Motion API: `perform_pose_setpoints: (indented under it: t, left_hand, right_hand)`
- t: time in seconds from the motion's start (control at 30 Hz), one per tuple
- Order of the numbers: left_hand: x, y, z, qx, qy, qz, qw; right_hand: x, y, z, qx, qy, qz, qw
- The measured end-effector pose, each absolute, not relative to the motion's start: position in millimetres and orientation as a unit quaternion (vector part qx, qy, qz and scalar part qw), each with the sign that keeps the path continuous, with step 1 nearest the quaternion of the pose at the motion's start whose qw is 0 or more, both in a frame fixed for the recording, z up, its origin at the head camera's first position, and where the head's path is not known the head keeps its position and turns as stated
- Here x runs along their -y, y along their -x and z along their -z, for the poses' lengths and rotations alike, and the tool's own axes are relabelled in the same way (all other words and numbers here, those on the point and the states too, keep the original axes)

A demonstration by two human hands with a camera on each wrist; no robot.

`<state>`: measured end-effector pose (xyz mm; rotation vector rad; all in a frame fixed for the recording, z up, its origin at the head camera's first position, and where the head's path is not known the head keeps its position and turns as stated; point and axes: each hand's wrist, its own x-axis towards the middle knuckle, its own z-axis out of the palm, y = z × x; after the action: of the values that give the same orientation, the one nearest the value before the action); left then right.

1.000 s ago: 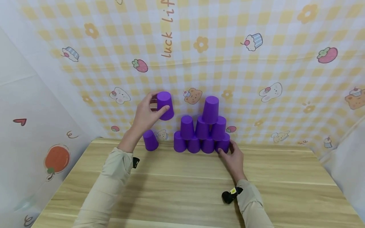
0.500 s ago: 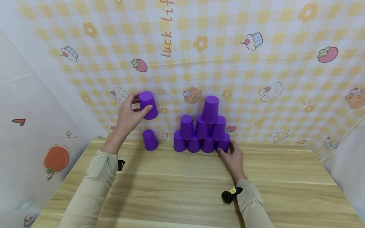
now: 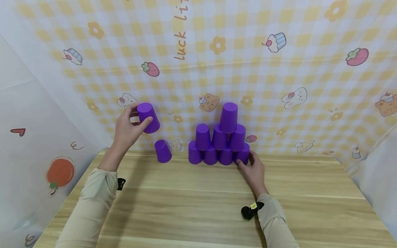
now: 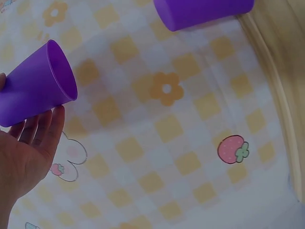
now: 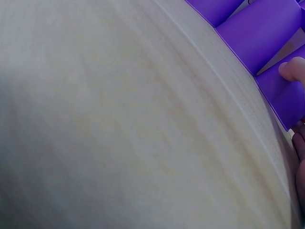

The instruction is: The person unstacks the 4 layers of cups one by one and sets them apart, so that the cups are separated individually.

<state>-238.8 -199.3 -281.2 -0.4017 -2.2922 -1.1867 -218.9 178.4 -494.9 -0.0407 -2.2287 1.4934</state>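
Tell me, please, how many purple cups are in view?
10: one held up by the left hand, one alone on the table, eight in the pyramid touched by the right hand. Others may hide behind.
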Motion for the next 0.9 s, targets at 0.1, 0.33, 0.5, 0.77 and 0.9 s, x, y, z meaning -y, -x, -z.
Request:
perform_pose_setpoints:
  t: [0.1, 0.33, 0.5, 0.77, 0.9]
  left_hand:
    - [203, 240, 286, 0.849, 0.141, 0.433, 0.267]
    - [221, 252, 308, 0.849, 0.122, 0.435, 0.275]
    - [240, 267, 334, 0.856, 0.101, 0.429, 0.271]
    - [248, 272, 353, 0.862, 0.084, 0.426, 0.261]
    - [251, 274, 360, 0.863, 0.082, 0.426, 0.259]
  right_hand:
    - [-178, 219, 495, 0.811, 0.019, -0.540, 0.225]
    - [-180, 220, 495, 0.811, 0.023, -0.539, 0.226]
    - [-179, 219, 495, 0.810, 0.021, -0.542, 0.225]
    - [-179, 221, 496, 0.802, 0.013, -0.552, 0.230]
    - [-179, 222, 497, 0.804, 0.015, -0.548, 0.231]
